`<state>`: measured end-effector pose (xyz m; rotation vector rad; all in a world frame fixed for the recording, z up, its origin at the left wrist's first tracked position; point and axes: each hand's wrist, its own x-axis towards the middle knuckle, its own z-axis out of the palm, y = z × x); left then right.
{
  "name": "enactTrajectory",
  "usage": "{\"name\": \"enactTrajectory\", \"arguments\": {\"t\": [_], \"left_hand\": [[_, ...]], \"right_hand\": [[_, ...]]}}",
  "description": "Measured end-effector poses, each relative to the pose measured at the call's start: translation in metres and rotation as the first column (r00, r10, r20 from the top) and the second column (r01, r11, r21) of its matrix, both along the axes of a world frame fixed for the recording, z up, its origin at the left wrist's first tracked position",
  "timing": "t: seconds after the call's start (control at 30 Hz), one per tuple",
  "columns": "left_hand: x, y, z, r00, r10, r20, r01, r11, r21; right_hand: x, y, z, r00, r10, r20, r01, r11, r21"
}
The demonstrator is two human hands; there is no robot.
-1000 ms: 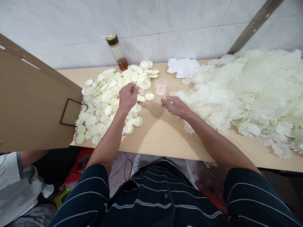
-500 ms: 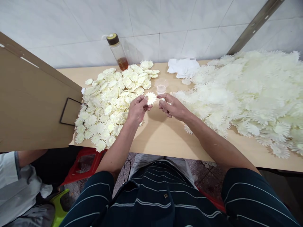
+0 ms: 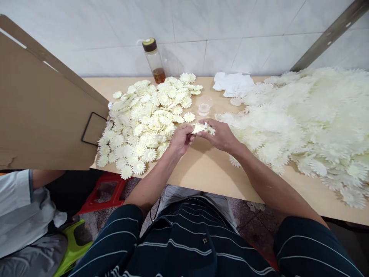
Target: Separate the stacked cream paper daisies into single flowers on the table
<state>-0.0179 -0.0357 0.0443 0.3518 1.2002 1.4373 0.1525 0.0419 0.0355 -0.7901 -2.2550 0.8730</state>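
Note:
My left hand (image 3: 181, 139) and my right hand (image 3: 220, 134) meet over the middle of the wooden table (image 3: 201, 169). Both pinch the same small cream paper flower (image 3: 198, 128), pressed between their fingertips. To the left lies a spread of finished cream flowers (image 3: 144, 123) laid flat. A large loose heap of white petal pieces (image 3: 305, 119) covers the right side of the table, just beside my right wrist. A small clear cup (image 3: 203, 109) stands just beyond my hands.
A clear bottle (image 3: 155, 63) with brown liquid stands at the tiled wall. A crumpled white cloth (image 3: 235, 84) lies at the back. A brown cardboard sheet (image 3: 43, 107) leans at the left. Another person's arm and sleeve (image 3: 25, 192) show below it, beside a red stool (image 3: 105, 192).
My left hand picked a flower from the left pile and brought it to the middle. Both hands have now closed together on it, lower and nearer the table.

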Motion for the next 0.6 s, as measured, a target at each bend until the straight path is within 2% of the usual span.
{"name": "enactTrajectory", "arguments": {"t": [0.1, 0.2, 0.3, 0.37, 0.43, 0.47, 0.53, 0.6], "left_hand": [[0.002, 0.0, -0.003, 0.999, -0.009, -0.053, 0.008, 1.0, -0.001], [0.007, -0.004, -0.009, 0.979, -0.008, -0.202, 0.013, 1.0, 0.026], [0.014, -0.013, -0.012, 0.892, 0.127, -0.434, -0.064, 0.986, 0.157], [0.018, -0.021, -0.012, 0.788, 0.24, -0.567, -0.061, 0.947, 0.316], [0.021, -0.026, -0.011, 0.699, 0.271, -0.662, 0.05, 0.905, 0.423], [0.022, -0.028, -0.011, 0.667, 0.262, -0.698, 0.115, 0.889, 0.443], [0.022, -0.029, -0.01, 0.623, 0.233, -0.747, 0.2, 0.875, 0.44], [0.019, -0.027, -0.01, 0.596, 0.228, -0.77, 0.218, 0.877, 0.429]], "right_hand": [[-0.002, -0.001, -0.007, 0.997, -0.037, 0.069, 0.029, 0.993, 0.11], [-0.004, -0.002, -0.012, 0.985, -0.124, 0.118, 0.1, 0.976, 0.193], [-0.004, -0.005, -0.009, 0.978, -0.169, 0.125, 0.142, 0.97, 0.199], [-0.005, -0.008, -0.002, 0.984, -0.14, 0.106, 0.128, 0.985, 0.111], [-0.005, -0.012, 0.006, 0.994, -0.092, 0.056, 0.096, 0.992, -0.077], [-0.005, -0.014, 0.011, 0.998, -0.065, 0.015, 0.067, 0.978, -0.199], [-0.005, -0.017, 0.019, 0.996, -0.022, -0.085, -0.016, 0.908, -0.419], [-0.004, -0.019, 0.025, 0.985, 0.014, -0.173, -0.106, 0.838, -0.535]]}}
